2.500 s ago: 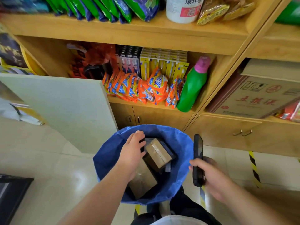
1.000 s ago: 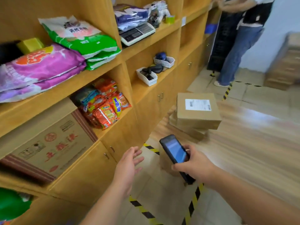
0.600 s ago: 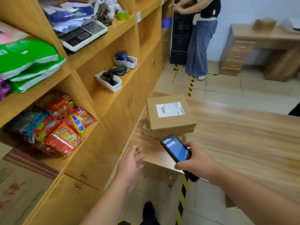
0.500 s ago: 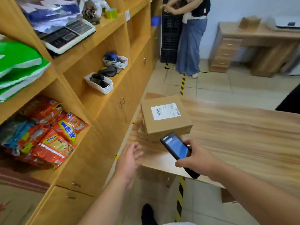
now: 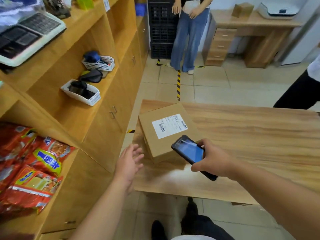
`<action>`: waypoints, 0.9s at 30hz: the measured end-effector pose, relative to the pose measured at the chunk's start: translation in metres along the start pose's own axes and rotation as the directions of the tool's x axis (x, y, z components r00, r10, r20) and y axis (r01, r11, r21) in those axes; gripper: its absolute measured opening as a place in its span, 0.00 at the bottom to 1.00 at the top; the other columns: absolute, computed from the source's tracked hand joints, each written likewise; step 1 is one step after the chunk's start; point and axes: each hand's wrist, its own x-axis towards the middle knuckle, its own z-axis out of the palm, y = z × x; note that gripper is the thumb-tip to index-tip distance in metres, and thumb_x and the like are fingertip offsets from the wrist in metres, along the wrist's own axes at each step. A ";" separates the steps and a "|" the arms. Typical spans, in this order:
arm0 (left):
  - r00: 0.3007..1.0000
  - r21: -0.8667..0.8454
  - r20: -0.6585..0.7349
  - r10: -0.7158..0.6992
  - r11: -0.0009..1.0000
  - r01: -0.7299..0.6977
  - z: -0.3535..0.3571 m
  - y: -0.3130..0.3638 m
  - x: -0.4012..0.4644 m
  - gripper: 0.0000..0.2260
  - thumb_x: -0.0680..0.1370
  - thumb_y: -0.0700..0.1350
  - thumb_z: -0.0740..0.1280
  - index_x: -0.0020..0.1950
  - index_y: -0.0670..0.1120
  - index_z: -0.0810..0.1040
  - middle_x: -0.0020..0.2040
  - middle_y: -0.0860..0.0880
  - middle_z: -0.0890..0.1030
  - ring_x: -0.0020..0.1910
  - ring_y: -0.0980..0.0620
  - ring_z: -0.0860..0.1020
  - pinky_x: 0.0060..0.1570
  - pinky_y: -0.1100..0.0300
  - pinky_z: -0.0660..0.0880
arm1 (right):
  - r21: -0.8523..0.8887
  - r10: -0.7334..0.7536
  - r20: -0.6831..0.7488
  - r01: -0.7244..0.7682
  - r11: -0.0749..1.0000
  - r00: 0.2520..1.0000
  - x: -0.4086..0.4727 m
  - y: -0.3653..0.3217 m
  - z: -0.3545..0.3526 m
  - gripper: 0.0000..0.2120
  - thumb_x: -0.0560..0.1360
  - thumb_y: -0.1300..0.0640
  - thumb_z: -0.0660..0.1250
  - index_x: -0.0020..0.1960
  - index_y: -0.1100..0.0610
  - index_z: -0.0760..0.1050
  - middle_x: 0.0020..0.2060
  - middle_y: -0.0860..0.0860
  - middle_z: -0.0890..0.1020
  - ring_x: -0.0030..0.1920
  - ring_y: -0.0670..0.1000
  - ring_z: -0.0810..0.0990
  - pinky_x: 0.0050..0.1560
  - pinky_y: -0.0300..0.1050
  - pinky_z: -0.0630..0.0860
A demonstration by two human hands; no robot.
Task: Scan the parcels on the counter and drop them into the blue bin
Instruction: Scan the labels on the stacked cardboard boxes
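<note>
Back at the counter (image 5: 259,135) from the bin, next box (image 5: 166,134) up.
Phone (image 5: 190,153) gripped in right hand (image 5: 213,161) just over box; left hand (image 5: 129,163) open beside it, empty.

At upper left you see a scale (image 5: 26,34) on wooden shelves (image 5: 97,40), with two white baskets (image 5: 81,94) of dark items one shelf below and red snack packs (image 5: 32,168) at lower left. Along the top, a person in jeans (image 5: 188,37) stands before black crates (image 5: 160,30), and a desk (image 5: 249,37) carrying a small box (image 5: 242,9) fills the upper right.

Label (image 5: 170,128) text too small; scale (image 5: 26,34) blurred
</note>
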 end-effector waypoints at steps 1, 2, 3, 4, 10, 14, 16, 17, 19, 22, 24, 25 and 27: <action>1.000 0.000 -0.009 0.002 1.000 -0.002 0.001 0.001 0.004 0.16 0.88 0.54 0.55 0.66 0.50 0.78 0.63 0.50 0.83 0.61 0.51 0.81 0.64 0.45 0.75 | -0.030 -0.007 0.009 0.008 1.000 1.000 0.007 -0.003 -0.005 0.34 0.67 0.53 0.80 0.67 0.48 0.65 0.49 0.52 0.80 0.43 0.55 0.84 0.33 0.45 0.79; 1.000 -0.002 -0.017 0.009 1.000 -0.009 0.003 0.002 0.008 0.16 0.88 0.55 0.55 0.66 0.50 0.78 0.62 0.51 0.83 0.61 0.51 0.81 0.64 0.45 0.75 | -0.070 -0.018 0.018 0.019 0.997 1.000 0.014 -0.006 -0.011 0.33 0.67 0.52 0.80 0.66 0.48 0.65 0.48 0.52 0.80 0.43 0.57 0.85 0.33 0.46 0.79; 1.000 -0.005 -0.026 0.016 1.000 -0.016 0.005 0.003 0.011 0.16 0.88 0.55 0.56 0.65 0.50 0.78 0.62 0.51 0.83 0.61 0.51 0.81 0.64 0.45 0.76 | -0.127 -0.031 0.029 0.034 0.991 0.999 0.020 -0.009 -0.018 0.33 0.67 0.52 0.80 0.66 0.49 0.66 0.47 0.51 0.80 0.43 0.57 0.85 0.35 0.47 0.79; 0.999 -0.009 -0.036 0.021 1.000 -0.021 0.008 0.005 0.014 0.15 0.87 0.55 0.56 0.65 0.50 0.79 0.62 0.51 0.83 0.61 0.51 0.82 0.63 0.46 0.76 | -0.203 -0.042 0.044 0.050 0.978 0.998 0.028 -0.012 -0.025 0.33 0.67 0.51 0.79 0.66 0.49 0.66 0.47 0.50 0.80 0.43 0.55 0.84 0.38 0.48 0.79; 0.992 -0.032 -0.127 0.026 0.999 -0.031 0.030 0.022 0.038 0.13 0.88 0.54 0.56 0.59 0.52 0.79 0.61 0.50 0.83 0.59 0.51 0.81 0.58 0.49 0.75 | -0.675 -0.087 0.149 0.165 0.719 0.985 0.071 -0.043 -0.070 0.31 0.66 0.46 0.79 0.61 0.52 0.67 0.45 0.49 0.79 0.43 0.54 0.81 0.36 0.46 0.73; 0.986 -0.048 -0.164 0.007 0.999 -0.015 0.046 0.022 0.052 0.15 0.88 0.53 0.55 0.65 0.49 0.78 0.62 0.50 0.82 0.61 0.50 0.81 0.60 0.49 0.76 | -0.864 -0.141 0.214 0.254 0.435 0.967 0.096 -0.073 -0.098 0.29 0.67 0.46 0.78 0.59 0.53 0.65 0.47 0.49 0.78 0.44 0.55 0.81 0.33 0.46 0.71; 0.985 -0.061 -0.170 -0.007 0.998 -0.003 0.050 0.017 0.059 0.14 0.88 0.53 0.55 0.64 0.50 0.78 0.62 0.49 0.82 0.61 0.50 0.81 0.63 0.46 0.75 | -0.900 -0.135 0.236 0.269 0.343 0.962 0.106 -0.087 -0.109 0.31 0.67 0.46 0.78 0.62 0.53 0.67 0.46 0.48 0.79 0.42 0.53 0.79 0.36 0.46 0.74; 0.985 -0.063 -0.174 -0.016 0.998 0.005 0.050 0.016 0.062 0.13 0.88 0.53 0.56 0.63 0.50 0.78 0.61 0.49 0.82 0.60 0.50 0.81 0.64 0.46 0.75 | -0.914 -0.135 0.242 0.273 0.301 0.961 0.110 -0.095 -0.112 0.32 0.66 0.46 0.78 0.63 0.53 0.67 0.44 0.48 0.78 0.41 0.53 0.79 0.37 0.46 0.75; 0.985 -0.063 -0.171 -0.027 0.998 0.016 0.049 0.015 0.070 0.13 0.88 0.53 0.56 0.62 0.51 0.78 0.61 0.49 0.82 0.59 0.50 0.81 0.63 0.46 0.75 | -0.938 -0.137 0.251 0.276 0.210 0.958 0.117 -0.111 -0.117 0.32 0.67 0.47 0.78 0.65 0.53 0.67 0.42 0.47 0.75 0.41 0.53 0.79 0.39 0.46 0.74; 0.986 -0.061 -0.160 -0.042 0.998 0.033 0.045 0.016 0.087 0.15 0.88 0.54 0.55 0.64 0.50 0.78 0.61 0.50 0.83 0.56 0.53 0.81 0.55 0.50 0.76 | -0.960 -0.132 0.258 0.269 0.071 0.957 0.125 -0.134 -0.115 0.31 0.68 0.49 0.78 0.66 0.54 0.68 0.46 0.49 0.78 0.46 0.55 0.82 0.45 0.48 0.74; 0.987 -0.054 -0.148 -0.056 0.997 0.048 0.043 0.020 0.101 0.15 0.88 0.54 0.55 0.65 0.49 0.78 0.60 0.50 0.83 0.54 0.54 0.81 0.51 0.52 0.75 | -0.964 -0.127 0.264 0.266 -0.002 0.956 0.130 -0.148 -0.110 0.30 0.70 0.50 0.78 0.66 0.54 0.69 0.49 0.49 0.79 0.48 0.55 0.82 0.51 0.49 0.77; 0.988 -0.049 -0.140 -0.063 0.997 0.057 0.041 0.023 0.107 0.15 0.88 0.53 0.55 0.64 0.50 0.77 0.60 0.50 0.83 0.54 0.55 0.81 0.50 0.53 0.74 | -0.964 -0.128 0.267 0.266 -0.032 0.955 0.131 -0.155 -0.108 0.30 0.70 0.50 0.78 0.67 0.53 0.70 0.50 0.49 0.80 0.49 0.54 0.82 0.54 0.50 0.78; 0.990 -0.035 -0.122 -0.074 0.997 0.070 0.039 0.028 0.116 0.13 0.88 0.53 0.55 0.61 0.51 0.78 0.59 0.50 0.83 0.54 0.54 0.81 0.49 0.53 0.74 | -0.961 -0.136 0.271 0.261 -0.087 0.953 0.134 -0.167 -0.101 0.29 0.71 0.49 0.77 0.68 0.53 0.70 0.52 0.49 0.80 0.51 0.54 0.82 0.56 0.50 0.77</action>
